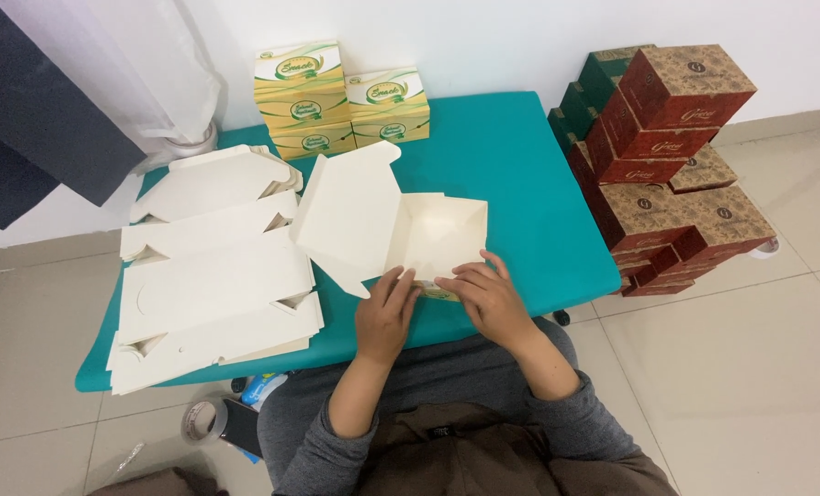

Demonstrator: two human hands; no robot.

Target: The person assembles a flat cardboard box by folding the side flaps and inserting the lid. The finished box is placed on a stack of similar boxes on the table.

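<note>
Pale tiled floor and white wall around a low teal counter. Beside its right end, a tall stack of red-and-brown patterned cardboard boxes on the floor. On the counter's left half, a spread pile of flat cream cardboard box blanks. Against the wall, four folded yellow-and-green cardboard boxes in two short stacks. Near the front edge, a half-folded cream cardboard box, lid flap tilted up to the left, tray part open. Left hand and right hand side by side on the box's near wall, fingers curled narrow and pressing the cardboard edge. Under the counter, a small roll of tape.
</note>
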